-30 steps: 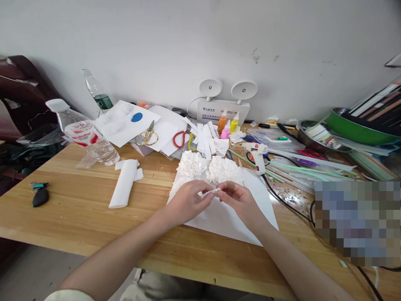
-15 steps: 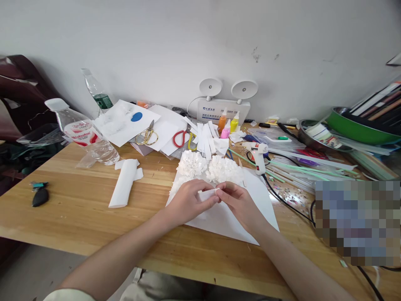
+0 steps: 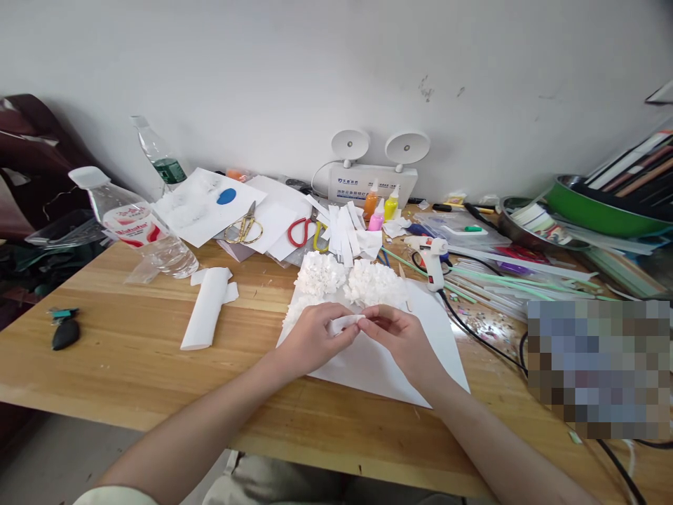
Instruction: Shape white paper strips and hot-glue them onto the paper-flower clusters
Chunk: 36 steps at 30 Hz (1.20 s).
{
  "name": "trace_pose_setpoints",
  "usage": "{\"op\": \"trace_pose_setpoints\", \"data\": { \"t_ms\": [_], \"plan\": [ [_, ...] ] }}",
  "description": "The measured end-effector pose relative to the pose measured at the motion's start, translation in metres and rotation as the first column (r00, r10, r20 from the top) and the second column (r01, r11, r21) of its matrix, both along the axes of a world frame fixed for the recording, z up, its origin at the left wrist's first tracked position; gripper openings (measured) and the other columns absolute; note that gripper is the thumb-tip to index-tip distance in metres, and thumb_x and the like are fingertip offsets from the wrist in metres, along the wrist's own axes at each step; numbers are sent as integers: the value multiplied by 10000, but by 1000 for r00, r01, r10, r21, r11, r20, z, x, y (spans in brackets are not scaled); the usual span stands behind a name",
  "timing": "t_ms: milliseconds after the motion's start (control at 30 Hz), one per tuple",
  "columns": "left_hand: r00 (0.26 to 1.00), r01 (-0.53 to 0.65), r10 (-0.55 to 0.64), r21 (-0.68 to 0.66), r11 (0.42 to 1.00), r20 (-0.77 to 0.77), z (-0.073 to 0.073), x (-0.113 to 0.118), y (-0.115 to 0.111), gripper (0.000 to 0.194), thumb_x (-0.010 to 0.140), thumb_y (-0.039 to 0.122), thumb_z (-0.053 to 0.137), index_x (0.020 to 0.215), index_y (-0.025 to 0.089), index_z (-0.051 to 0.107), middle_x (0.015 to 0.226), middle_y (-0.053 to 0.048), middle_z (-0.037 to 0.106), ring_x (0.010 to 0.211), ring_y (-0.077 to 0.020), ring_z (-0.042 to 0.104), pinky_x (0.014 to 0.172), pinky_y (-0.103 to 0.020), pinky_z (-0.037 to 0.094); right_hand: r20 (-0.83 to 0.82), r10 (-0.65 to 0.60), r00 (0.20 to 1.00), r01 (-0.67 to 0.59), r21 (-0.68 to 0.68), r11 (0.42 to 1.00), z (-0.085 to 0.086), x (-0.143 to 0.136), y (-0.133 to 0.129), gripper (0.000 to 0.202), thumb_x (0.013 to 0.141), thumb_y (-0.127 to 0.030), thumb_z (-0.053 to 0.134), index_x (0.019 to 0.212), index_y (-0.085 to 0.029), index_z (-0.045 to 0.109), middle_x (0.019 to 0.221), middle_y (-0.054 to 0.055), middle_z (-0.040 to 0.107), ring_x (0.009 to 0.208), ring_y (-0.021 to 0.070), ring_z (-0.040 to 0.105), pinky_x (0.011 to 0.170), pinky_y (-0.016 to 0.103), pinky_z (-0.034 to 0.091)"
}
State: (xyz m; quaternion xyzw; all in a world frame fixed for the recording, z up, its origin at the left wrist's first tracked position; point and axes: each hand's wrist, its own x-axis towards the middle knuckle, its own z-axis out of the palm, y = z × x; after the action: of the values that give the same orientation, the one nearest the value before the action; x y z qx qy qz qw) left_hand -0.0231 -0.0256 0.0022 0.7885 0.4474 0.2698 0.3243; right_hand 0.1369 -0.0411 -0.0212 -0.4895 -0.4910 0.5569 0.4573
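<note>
Between my two hands is a small strip of white paper point(image 3: 343, 323). My left hand point(image 3: 311, 338) is closed on it, thumb in front and fingers behind. The fingertips of my right hand point(image 3: 393, 338) pinch its right end, touching the left fingertips. Both hands are above a white sheet point(image 3: 378, 375) on the table. Just beyond them, fluffy white paper clusters point(image 3: 320, 273) lie on that sheet, one partly hidden by my left hand. A folded white paper piece point(image 3: 206, 312) rests on the wood to the left.
A glue gun point(image 3: 432, 261) with a black cord stands at the right of the sheet. Paper strips point(image 3: 347, 235), red-handled pliers point(image 3: 298, 233), gold scissors point(image 3: 246, 228) and paint bottles point(image 3: 375, 217) lie behind. A water bottle point(image 3: 139, 224) leans at the left; a green bowl point(image 3: 604, 210) is far right.
My hands keep nearly the same pose, both still holding the paper strip. The view has shifted very slightly; the things on the table have not moved.
</note>
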Motion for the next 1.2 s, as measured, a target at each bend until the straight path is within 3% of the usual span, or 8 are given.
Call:
{"op": "trace_pose_setpoints", "data": {
  "t_ms": [400, 667, 1200],
  "plan": [
    [998, -58, 57, 42, 997, 36, 5, -5, 2, 164, 787, 251, 485, 765, 161, 619, 722, -3, 639, 619, -105, 520, 571, -207, 388, 45, 17, 999, -19, 24, 1000, 5, 3, 0, 158, 699, -348, 634, 749, -207, 584, 745, -10, 576, 698, 123, 527, 680, 264, 433],
    [998, -36, 35, 27, 999, 48, 5, -3, 1, 151, 785, 248, 484, 769, 171, 613, 752, -4, 643, 648, -112, 533, 596, -215, 407, 89, 165, 982, -176, 138, 975, 8, 2, -2, 117, 765, -319, 561, 742, -205, 547, 767, 9, 543, 746, 141, 499, 732, 293, 428],
    [999, 54, -55, 163, 985, 0, -2, -3, 0, 169, 812, 224, 434, 848, 175, 591, 755, -25, 625, 689, -131, 535, 668, -252, 419, 227, -52, 973, 1, 220, 976, 4, 2, -3, 132, 712, -326, 623, 763, -208, 592, 734, 23, 590, 711, 162, 509, 704, 325, 427]
  ]
}}
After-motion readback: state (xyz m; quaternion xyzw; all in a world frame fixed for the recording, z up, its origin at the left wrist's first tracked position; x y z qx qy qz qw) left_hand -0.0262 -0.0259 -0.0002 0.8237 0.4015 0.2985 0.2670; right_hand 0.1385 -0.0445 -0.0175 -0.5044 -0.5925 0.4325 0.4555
